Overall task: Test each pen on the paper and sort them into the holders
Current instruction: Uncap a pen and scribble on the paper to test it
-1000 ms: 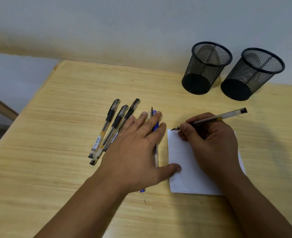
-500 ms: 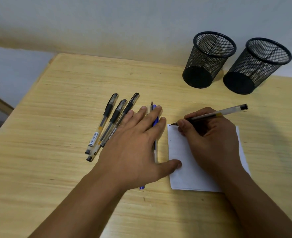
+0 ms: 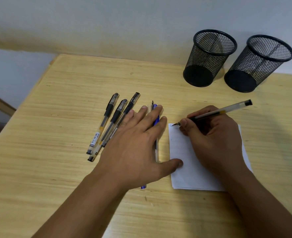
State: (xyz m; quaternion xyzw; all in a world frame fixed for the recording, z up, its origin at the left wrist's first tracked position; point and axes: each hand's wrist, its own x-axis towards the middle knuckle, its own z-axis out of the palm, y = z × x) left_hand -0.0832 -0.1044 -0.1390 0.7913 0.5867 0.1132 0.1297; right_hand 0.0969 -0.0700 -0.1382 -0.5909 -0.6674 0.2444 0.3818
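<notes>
The right hand (image 3: 215,140) grips a pen (image 3: 217,113), tip at the paper's (image 3: 184,152) far-left corner, barrel angled toward the holders (image 3: 210,57).

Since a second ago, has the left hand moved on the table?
No. The left hand still lies flat with its thumb on the paper's left edge and fingers over the blue pen; only the view shifted.
</notes>
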